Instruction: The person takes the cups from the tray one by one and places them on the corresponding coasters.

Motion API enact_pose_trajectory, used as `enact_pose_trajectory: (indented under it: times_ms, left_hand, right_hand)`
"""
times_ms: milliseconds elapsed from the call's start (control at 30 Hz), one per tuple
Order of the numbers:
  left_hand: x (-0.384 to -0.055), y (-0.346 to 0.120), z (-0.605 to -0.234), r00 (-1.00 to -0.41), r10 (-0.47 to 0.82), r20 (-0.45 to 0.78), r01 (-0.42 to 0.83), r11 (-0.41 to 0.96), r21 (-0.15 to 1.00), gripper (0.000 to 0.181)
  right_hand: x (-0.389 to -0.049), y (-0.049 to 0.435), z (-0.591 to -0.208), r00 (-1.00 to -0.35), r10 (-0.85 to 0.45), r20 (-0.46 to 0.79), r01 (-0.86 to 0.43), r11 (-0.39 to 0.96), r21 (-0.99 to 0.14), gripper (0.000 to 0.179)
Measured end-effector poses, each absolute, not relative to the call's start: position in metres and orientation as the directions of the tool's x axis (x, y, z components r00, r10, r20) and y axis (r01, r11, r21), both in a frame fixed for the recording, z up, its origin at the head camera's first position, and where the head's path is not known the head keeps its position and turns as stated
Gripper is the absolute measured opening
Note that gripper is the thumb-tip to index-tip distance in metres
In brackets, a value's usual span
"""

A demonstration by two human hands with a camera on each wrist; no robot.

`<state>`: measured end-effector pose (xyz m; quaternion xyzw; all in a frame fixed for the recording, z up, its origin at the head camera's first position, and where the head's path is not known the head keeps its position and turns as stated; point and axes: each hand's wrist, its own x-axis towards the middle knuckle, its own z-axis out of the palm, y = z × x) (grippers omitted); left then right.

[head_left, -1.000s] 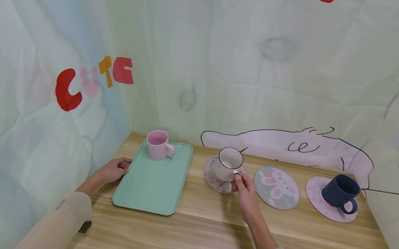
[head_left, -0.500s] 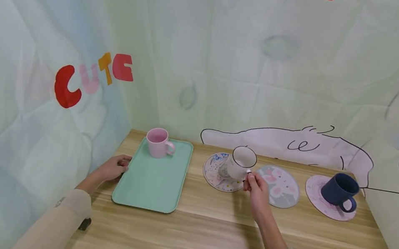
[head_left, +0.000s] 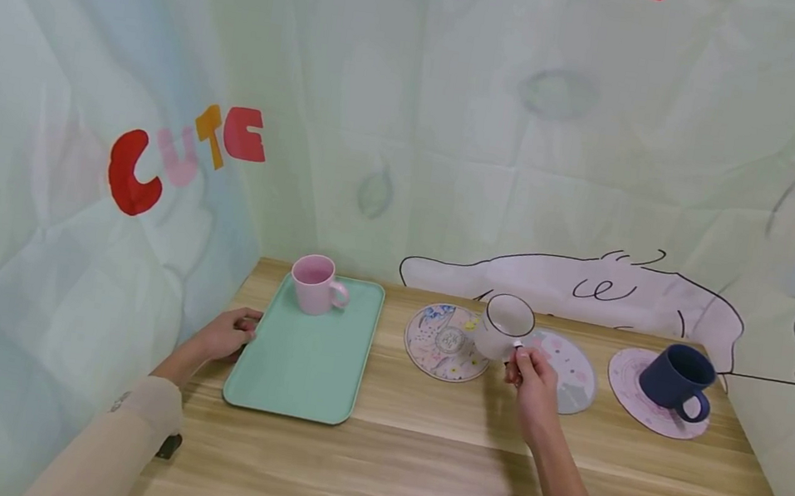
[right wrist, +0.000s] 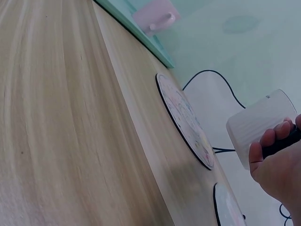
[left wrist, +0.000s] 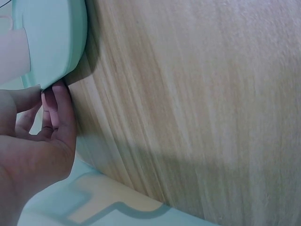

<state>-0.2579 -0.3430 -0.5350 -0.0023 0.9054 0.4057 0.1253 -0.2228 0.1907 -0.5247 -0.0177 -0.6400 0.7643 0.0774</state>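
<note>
On the tabletop (head_left: 369, 466), the green tray (head_left: 303, 361) lies where it was half a second ago, its long axis running away from the person, the left grip (head_left: 223, 334) clamped on its left rim, while the floral coaster (head_left: 430, 344), left of and beyond the right grip (head_left: 536, 388), now shows its centre, previously covered. The white mug (head_left: 497, 337) has shifted rightward with the right grip, which pinches its handle, and now hangs just beyond and left of those fingers, over the gap toward the grey coaster (head_left: 577, 393). Its long axis stands roughly upright, mouth up, handle pointing rightward and toward the person.
</note>
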Motion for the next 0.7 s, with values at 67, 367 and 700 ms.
enact_pose_trajectory:
  times_ms: [67,367,700]
  left_hand:
    - [-0.258,-0.344,-0.535,-0.968,0.101,-0.231,-0.105,0.671,0.734,0.048]
    - [-0.258,-0.343,-0.533,-0.964,0.091,-0.250,-0.130,0.657,0.743,0.048]
    - [-0.257,-0.342,-0.533,-0.965,0.098,-0.243,-0.119,0.661,0.741,0.048]
  right_hand:
    - [-0.223,0.193,-0.524,-0.985,0.154,0.074,-0.101,-0.178,-0.979,0.028]
    - [-0.224,0.205,-0.522,-0.980,0.186,0.071,-0.105,-0.177,-0.979,0.029]
    - [-0.223,0.217,-0.524,-0.975,0.212,0.060,-0.101,-0.188,-0.977,0.029]
